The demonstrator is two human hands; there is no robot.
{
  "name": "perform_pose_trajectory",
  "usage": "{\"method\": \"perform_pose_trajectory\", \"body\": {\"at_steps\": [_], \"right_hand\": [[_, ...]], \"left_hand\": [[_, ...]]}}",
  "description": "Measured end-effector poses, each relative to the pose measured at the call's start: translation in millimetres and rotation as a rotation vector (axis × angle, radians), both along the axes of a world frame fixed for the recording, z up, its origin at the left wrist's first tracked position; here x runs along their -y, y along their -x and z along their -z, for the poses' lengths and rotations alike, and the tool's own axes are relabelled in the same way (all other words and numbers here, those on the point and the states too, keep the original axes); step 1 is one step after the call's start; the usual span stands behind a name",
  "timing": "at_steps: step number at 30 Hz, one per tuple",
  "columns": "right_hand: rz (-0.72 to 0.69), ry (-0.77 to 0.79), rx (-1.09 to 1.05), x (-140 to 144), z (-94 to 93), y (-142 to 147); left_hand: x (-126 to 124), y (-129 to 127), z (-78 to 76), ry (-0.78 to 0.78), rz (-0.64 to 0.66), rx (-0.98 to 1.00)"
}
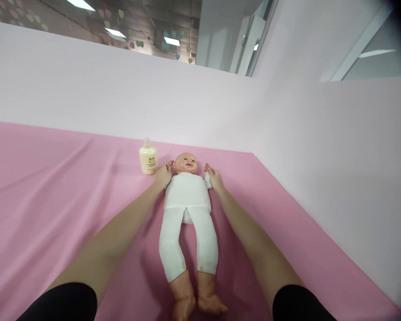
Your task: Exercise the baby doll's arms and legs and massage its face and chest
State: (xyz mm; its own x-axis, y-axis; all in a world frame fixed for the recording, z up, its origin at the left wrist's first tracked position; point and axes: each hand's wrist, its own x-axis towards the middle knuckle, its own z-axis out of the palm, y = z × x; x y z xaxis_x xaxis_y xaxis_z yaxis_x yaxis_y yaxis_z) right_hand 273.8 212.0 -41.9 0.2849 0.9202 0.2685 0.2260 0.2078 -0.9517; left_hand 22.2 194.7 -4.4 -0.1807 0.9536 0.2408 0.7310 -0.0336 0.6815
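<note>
A baby doll [187,191] with a white cloth body lies on its back, head away from me and bare feet toward me. Its arms are bent up beside its head. My left hand [163,174] is closed around the doll's hand and forearm on the left, near the head. On the other side, my right hand [215,178] grips the doll's other arm [207,179], whose small hand pokes out above my fingers. A pale yellow pump-type bottle [148,157] with a dark printed label stands upright just left of my left hand.
The doll rests on a pink sheet [70,187], wrinkled at the left. White walls [120,89] rise behind and at the right, meeting in a corner. A window [147,31] above the back wall shows ceiling lights and heart-shaped decorations.
</note>
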Motion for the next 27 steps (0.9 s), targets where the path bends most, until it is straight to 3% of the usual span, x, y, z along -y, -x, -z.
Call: {"method": "perform_pose_trajectory", "body": {"at_steps": [3, 8, 13, 17, 21, 27], "right_hand": [[0.022, -0.084, -0.068, 15, -1.3, -3], [-0.088, -0.297, -0.049, 63, -14.3, -6], [-0.131, -0.404, 0.332, 127, -20.7, -17], [-0.246, -0.554, 0.756, 154, -21.2, -23], [-0.209, -0.551, 0.81, 149, -25.7, -17], [-0.125, -0.389, 0.339, 97, -28.6, 8]], "left_hand": [[6, 6, 5.1, -0.057, 0.015, 0.071], [41, 19, 0.3, -0.403, 0.204, 0.194], [98, 35, -3.9, -0.461, 0.484, -0.106], [125, 43, 0.8, -0.418, 0.648, -0.316], [118, 38, -4.0, -0.397, 0.555, -0.272], [64, 17, -12.7, -0.341, 0.213, 0.04]]}}
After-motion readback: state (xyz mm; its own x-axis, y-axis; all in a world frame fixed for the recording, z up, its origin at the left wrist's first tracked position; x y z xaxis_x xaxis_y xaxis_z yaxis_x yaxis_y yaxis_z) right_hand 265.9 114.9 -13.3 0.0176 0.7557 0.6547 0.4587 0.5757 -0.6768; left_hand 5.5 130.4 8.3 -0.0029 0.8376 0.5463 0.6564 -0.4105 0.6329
